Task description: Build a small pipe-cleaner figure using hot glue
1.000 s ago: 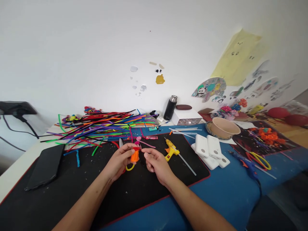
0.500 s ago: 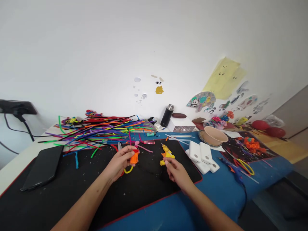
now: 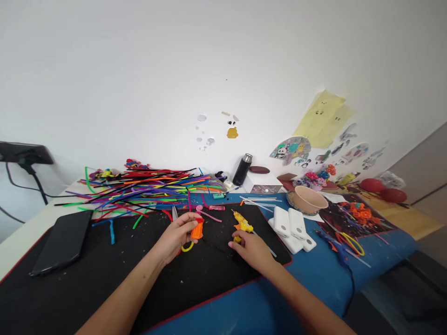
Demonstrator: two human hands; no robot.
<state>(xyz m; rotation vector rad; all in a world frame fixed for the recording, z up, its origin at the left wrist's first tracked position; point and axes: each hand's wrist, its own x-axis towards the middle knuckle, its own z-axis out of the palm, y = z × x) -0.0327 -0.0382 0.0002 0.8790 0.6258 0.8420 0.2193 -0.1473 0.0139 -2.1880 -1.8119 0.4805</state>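
Observation:
My left hand [image 3: 179, 235] is closed on a small orange piece [image 3: 197, 229] with a red top, which looks like bent pipe cleaner. A pair of scissors [image 3: 187, 247] lies partly hidden behind that hand, its yellow handle loop showing below the fingers. My right hand [image 3: 252, 249] has its fingers curled over the handle of a yellow glue gun [image 3: 241, 222], whose nozzle points away to the upper left. A clear glue stick [image 3: 271, 250] shows on the far side of the right hand. A pink curled strip [image 3: 209, 214] lies between the hands, farther back.
A large heap of coloured pipe cleaners [image 3: 150, 186] spreads along the back left. On the black mat [image 3: 104, 288] lies a dark phone-like slab [image 3: 63, 242]. White boxes [image 3: 296, 223], a pinkish bowl [image 3: 310, 199] and a blue glue gun [image 3: 337, 251] are to the right.
My right hand has shifted onto the glue gun's handle, covering more of it, and the glue stick beside it now shows. My left hand still holds the orange piece, slightly turned.

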